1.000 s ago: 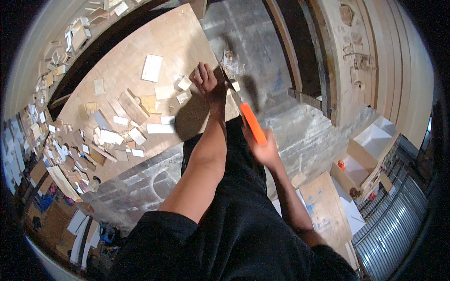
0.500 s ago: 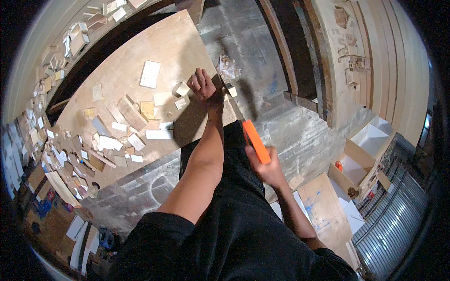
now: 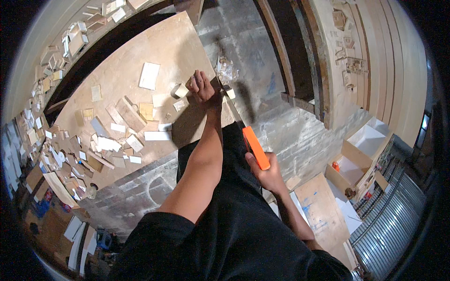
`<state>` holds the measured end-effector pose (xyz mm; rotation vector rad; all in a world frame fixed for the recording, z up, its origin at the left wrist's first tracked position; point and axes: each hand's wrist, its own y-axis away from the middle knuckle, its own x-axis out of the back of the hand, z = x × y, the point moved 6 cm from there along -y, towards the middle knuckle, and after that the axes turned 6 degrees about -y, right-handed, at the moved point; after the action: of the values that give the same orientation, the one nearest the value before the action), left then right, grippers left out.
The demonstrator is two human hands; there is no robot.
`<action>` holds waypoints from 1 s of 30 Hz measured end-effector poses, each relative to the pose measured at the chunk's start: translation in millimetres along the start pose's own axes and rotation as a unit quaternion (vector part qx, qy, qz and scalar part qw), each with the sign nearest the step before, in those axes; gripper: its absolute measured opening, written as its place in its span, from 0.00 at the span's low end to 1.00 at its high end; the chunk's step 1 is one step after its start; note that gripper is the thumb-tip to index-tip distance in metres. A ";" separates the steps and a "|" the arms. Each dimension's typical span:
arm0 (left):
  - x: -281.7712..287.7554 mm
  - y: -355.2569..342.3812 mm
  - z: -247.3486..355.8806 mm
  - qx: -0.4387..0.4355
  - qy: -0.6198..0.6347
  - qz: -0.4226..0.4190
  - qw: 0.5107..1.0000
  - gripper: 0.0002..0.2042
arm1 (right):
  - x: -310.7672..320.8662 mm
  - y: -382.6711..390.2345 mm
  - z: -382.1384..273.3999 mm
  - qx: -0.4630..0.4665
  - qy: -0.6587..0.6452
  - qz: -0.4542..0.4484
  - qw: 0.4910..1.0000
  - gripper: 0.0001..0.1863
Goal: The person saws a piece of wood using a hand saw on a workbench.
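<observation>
My right hand (image 3: 268, 174) is wrapped round the orange handle of a handsaw (image 3: 256, 148). The thin blade slants up and away to the table's right edge, just right of my left hand. My left hand (image 3: 205, 88), its fingers curled, presses down on a pale wooden piece (image 3: 180, 91) at that edge. A light end of wood shows beyond the blade, past the edge. My palm hides the middle, so whether both ends belong to one piece is hard to tell. The plywood tabletop (image 3: 173, 44) lies beneath.
Many wood offcuts (image 3: 107, 143) cover the table's left and near side. A white rectangular piece (image 3: 149, 76) lies farther back. Scraps (image 3: 226, 68) litter the concrete floor beyond the edge. Open wooden boxes (image 3: 344, 166) and a paint-marked board (image 3: 321, 208) stand at my right.
The saw and my right hand have drawn back slightly toward my body. My left hand stays on the wood, and the whole view has shifted a little.
</observation>
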<state>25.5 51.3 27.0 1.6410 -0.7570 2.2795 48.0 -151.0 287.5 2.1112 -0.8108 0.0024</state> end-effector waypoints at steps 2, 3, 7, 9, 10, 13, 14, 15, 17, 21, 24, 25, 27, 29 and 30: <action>-2.2 -3.3 0.4 0.006 0.004 -0.007 1.000 0.25 | 5.5 -5.1 -2.6 -0.026 0.012 0.016 0.999 0.28; -3.5 -1.9 0.5 0.005 0.006 -0.012 1.000 0.26 | 1.1 -25.1 9.5 -0.002 0.014 0.020 1.000 0.28; -9.2 -3.8 -3.8 -0.039 -0.033 0.114 0.992 0.26 | -50.3 -132.0 -21.9 0.083 0.028 -0.004 0.996 0.25; -6.0 3.4 -14.6 -0.013 -0.044 0.132 0.990 0.25 | -58.7 -133.6 -41.2 0.040 0.045 -0.027 0.998 0.24; 6.0 -3.9 -2.6 -0.002 -0.003 0.079 0.997 0.20 | -47.8 -130.9 -32.7 0.037 0.047 -0.003 0.998 0.24; 2.7 -2.4 -2.6 -0.058 -0.027 0.055 0.996 0.18 | -31.1 -84.3 -16.4 0.058 0.005 -0.011 0.998 0.24; 9.4 -4.2 0.2 -0.050 -0.027 0.036 0.998 0.19 | -23.7 -57.1 -30.3 0.063 0.041 -0.005 0.997 0.26; 11.8 -4.3 -2.4 -0.038 -0.020 0.031 0.999 0.19 | -15.4 -33.2 -15.4 0.040 0.049 -0.018 0.998 0.27; 10.4 -8.5 -2.1 -0.015 -0.001 0.022 1.000 0.19 | -6.6 -6.8 -1.0 0.018 0.039 -0.020 0.999 0.28; 21.9 -10.3 7.4 0.001 0.034 -0.008 0.999 0.24 | -11.4 -37.3 16.7 0.033 0.036 0.008 0.999 0.28; 11.0 -2.3 -2.8 -0.017 0.003 -0.006 1.000 0.27 | -46.2 -124.4 -1.2 0.081 0.040 -0.008 0.996 0.25; 6.1 -2.2 -7.8 0.002 -0.002 0.017 1.000 0.27 | -53.9 -136.6 -8.0 0.065 0.031 -0.017 0.997 0.25; -0.6 -3.2 -0.9 0.022 0.015 0.054 0.998 0.26 | -54.7 -144.5 -16.8 0.024 0.011 -0.001 1.000 0.25; -11.1 -1.6 -3.4 0.000 -0.004 0.052 0.999 0.22 | -42.0 -109.0 8.4 0.065 0.040 -0.032 0.997 0.23; -20.8 -0.8 -6.5 -0.013 -0.038 0.082 0.996 0.22 | -36.8 -82.2 -3.1 0.061 0.022 -0.010 0.998 0.23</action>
<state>27.8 57.7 6.3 1.7209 -0.9680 2.3142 64.9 -93.6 220.2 2.2256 -0.7812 0.0896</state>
